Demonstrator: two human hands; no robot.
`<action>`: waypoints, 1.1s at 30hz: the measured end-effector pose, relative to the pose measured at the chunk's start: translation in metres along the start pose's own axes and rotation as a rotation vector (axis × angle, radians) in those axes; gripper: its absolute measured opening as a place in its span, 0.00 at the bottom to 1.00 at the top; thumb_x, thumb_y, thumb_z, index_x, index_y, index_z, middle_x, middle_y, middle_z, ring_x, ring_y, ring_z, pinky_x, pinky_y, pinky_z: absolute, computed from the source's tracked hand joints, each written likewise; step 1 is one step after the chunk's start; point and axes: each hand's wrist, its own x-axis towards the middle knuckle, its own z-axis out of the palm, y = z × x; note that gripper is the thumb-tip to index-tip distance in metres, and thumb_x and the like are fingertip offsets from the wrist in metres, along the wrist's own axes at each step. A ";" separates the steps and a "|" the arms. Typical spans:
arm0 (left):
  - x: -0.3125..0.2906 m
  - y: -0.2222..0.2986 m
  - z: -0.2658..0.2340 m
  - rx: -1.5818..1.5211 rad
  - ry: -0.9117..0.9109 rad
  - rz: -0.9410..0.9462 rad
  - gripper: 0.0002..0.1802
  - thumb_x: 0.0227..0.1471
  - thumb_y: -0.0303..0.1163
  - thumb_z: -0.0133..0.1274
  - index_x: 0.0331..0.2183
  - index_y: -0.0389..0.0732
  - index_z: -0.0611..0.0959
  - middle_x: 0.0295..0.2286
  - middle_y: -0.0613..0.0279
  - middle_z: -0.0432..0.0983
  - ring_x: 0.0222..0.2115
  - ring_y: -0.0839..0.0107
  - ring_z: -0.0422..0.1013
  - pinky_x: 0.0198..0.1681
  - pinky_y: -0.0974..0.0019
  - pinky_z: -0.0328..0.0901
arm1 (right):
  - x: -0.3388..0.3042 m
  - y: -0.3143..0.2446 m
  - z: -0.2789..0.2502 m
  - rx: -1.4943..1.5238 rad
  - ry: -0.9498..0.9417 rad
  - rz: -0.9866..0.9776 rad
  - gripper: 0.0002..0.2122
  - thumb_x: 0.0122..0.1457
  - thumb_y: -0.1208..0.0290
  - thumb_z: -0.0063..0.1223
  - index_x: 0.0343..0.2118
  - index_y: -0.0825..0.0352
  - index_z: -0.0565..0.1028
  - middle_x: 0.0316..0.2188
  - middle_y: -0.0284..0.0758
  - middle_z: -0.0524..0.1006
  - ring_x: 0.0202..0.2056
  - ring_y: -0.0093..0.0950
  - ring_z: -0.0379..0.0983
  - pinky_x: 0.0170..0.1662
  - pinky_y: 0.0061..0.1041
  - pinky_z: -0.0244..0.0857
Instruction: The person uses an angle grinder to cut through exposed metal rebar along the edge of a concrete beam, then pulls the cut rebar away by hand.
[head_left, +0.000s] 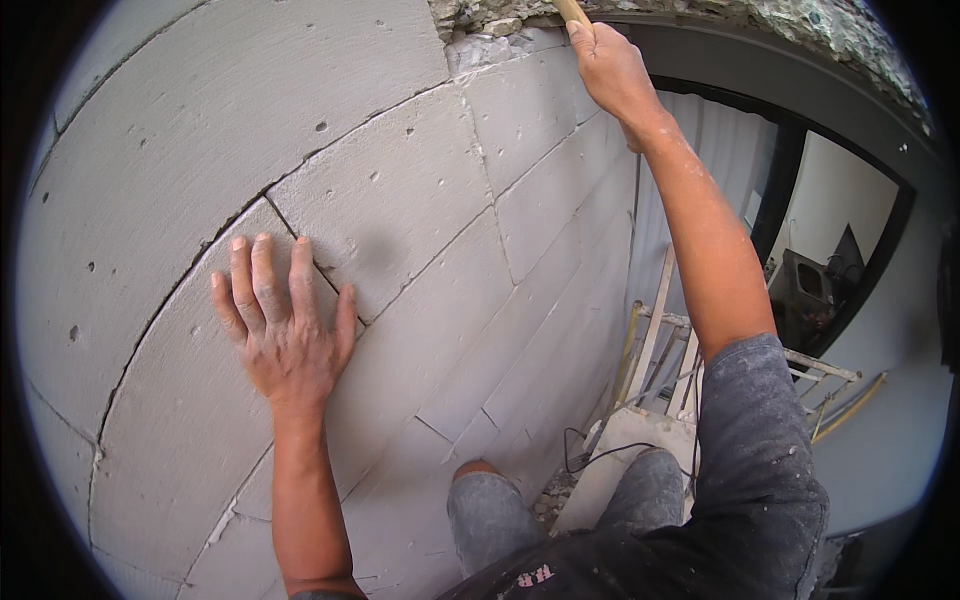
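Observation:
My left hand lies flat against a wall of pale grey aerated concrete blocks, fingers spread across a dark vertical joint. Raised at the top of the view, my right hand is closed around a light wooden handle. The rest of that tool is cut off by the upper edge. Just left of the right hand, a broken gap of rough rubble and mortar shows above the block course.
Below me stand a narrow plank and metal scaffold frames, with a black cable looped over the plank. On the right is a dark-framed window. Rough broken masonry runs overhead.

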 end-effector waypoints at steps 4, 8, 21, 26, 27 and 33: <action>0.000 0.000 -0.004 -0.033 -0.014 -0.010 0.38 0.54 0.60 0.61 0.62 0.56 0.76 0.65 0.61 0.59 0.73 0.61 0.46 0.78 0.50 0.36 | -0.016 0.005 -0.029 -0.446 -0.203 0.054 0.23 0.69 0.50 0.50 0.43 0.70 0.80 0.38 0.54 0.84 0.43 0.55 0.81 0.47 0.52 0.73; 0.001 0.000 -0.008 -0.044 0.001 -0.005 0.36 0.54 0.58 0.61 0.61 0.56 0.77 0.64 0.60 0.59 0.73 0.60 0.46 0.78 0.50 0.35 | -0.055 0.015 -0.032 -0.498 -0.187 0.006 0.21 0.69 0.50 0.51 0.40 0.68 0.78 0.32 0.49 0.84 0.39 0.52 0.82 0.44 0.51 0.74; -0.001 0.000 -0.006 -0.089 -0.012 -0.022 0.34 0.54 0.55 0.61 0.59 0.55 0.78 0.65 0.59 0.59 0.73 0.59 0.46 0.78 0.49 0.35 | -0.049 0.041 0.010 -0.476 -0.144 -0.001 0.21 0.71 0.47 0.47 0.40 0.65 0.76 0.30 0.45 0.84 0.35 0.50 0.82 0.39 0.50 0.74; 0.000 -0.001 -0.005 -0.071 -0.012 -0.009 0.34 0.54 0.55 0.61 0.59 0.55 0.78 0.65 0.59 0.59 0.73 0.59 0.46 0.78 0.49 0.35 | -0.054 0.031 0.014 -0.523 -0.103 -0.257 0.23 0.70 0.46 0.49 0.35 0.65 0.73 0.26 0.44 0.82 0.31 0.49 0.81 0.34 0.50 0.73; 0.000 -0.001 -0.005 -0.083 -0.006 -0.005 0.33 0.54 0.55 0.60 0.59 0.55 0.78 0.65 0.59 0.59 0.73 0.60 0.46 0.78 0.49 0.35 | -0.051 0.028 0.012 -0.583 -0.091 -0.155 0.23 0.70 0.45 0.49 0.35 0.65 0.73 0.25 0.44 0.82 0.31 0.49 0.81 0.34 0.50 0.73; -0.001 -0.001 -0.005 -0.109 -0.002 -0.025 0.29 0.55 0.52 0.59 0.57 0.56 0.79 0.64 0.59 0.63 0.71 0.59 0.51 0.78 0.49 0.37 | -0.060 0.019 0.008 -0.536 -0.105 -0.141 0.23 0.70 0.46 0.50 0.35 0.66 0.73 0.25 0.45 0.82 0.30 0.49 0.81 0.34 0.49 0.73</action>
